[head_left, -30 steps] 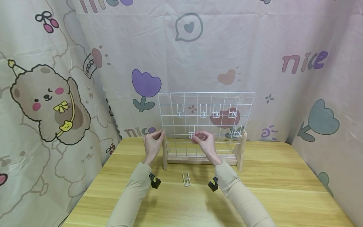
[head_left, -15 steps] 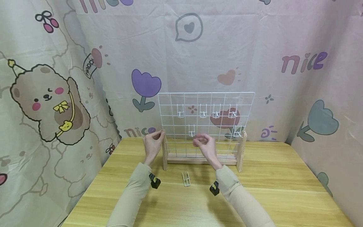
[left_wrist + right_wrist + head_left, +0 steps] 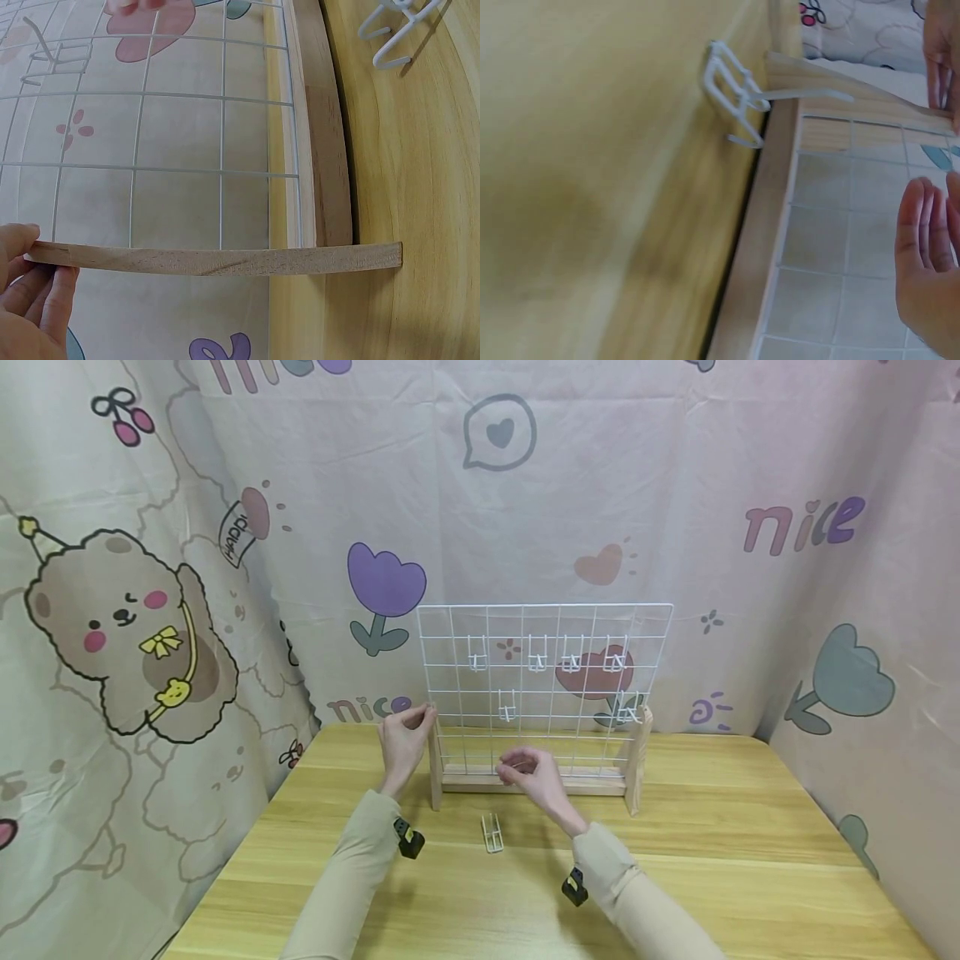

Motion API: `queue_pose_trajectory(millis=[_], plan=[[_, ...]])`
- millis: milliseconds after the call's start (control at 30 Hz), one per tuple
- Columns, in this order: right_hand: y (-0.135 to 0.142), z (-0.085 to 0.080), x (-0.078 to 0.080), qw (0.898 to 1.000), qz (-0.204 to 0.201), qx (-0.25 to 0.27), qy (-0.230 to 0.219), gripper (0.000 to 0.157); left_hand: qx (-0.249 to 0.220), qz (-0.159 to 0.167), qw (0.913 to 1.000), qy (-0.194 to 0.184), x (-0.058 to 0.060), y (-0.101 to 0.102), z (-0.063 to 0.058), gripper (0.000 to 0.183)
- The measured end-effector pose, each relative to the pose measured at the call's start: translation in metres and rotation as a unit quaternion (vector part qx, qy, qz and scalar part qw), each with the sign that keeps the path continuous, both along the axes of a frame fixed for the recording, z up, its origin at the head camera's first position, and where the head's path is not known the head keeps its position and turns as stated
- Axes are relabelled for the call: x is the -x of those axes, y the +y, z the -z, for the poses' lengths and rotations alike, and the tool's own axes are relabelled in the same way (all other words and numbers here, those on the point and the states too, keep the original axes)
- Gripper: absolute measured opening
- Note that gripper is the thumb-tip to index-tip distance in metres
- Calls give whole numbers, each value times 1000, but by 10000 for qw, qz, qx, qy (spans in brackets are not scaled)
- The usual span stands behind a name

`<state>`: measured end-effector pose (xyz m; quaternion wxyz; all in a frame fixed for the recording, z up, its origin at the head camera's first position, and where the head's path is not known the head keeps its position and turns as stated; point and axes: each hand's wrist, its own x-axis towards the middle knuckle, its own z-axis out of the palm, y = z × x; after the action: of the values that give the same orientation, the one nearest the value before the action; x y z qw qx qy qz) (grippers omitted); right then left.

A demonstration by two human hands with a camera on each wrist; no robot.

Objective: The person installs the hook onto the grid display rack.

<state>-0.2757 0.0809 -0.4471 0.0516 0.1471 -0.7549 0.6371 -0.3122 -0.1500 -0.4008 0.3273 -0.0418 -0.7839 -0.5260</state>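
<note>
A white wire grid panel (image 3: 545, 604) stands upright in a wooden base on the table. My left hand (image 3: 403, 743) grips the top of the stand's left wooden post (image 3: 225, 261), thumb on one side and fingers on the other. My right hand (image 3: 538, 777) is in front of the lower part of the grid, fingers loosely bent, nothing held. Below it a white wire display hook (image 3: 492, 833) lies on the table; the right wrist view shows its prong (image 3: 802, 94) sticking out. Another hook (image 3: 507, 713) hangs on the grid above the right hand.
Several more hooks hang along the grid's upper rows, one of them a hook (image 3: 537, 662) near the middle. One hook (image 3: 627, 713) is low by the right post (image 3: 637, 760). A printed curtain (image 3: 495, 510) surrounds the wooden table (image 3: 712, 827).
My right hand has come away from the lower hanging hook and moved down toward the table. The left hand stays on the post.
</note>
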Motion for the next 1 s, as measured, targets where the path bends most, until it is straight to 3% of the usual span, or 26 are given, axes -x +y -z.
queue_pose_trajectory(millis=[133, 367, 733, 1000], plan=[[0, 9, -5, 9980, -364, -463, 217, 25, -51, 29, 10000, 10, 0, 0, 0, 22], [-1, 18, -13, 9919, -1005, -673, 399, 27, -77, 64, 9999, -53, 0, 0, 0, 24], [-2, 28, -14, 9841, -1333, -1102, 398, 30, -10, 66, 9999, -108, -1, -1, 1, 26], [-2, 32, -14, 9833, -1467, -993, 413, 32, 11, 74, 10000, -35, 0, -2, 1, 25]])
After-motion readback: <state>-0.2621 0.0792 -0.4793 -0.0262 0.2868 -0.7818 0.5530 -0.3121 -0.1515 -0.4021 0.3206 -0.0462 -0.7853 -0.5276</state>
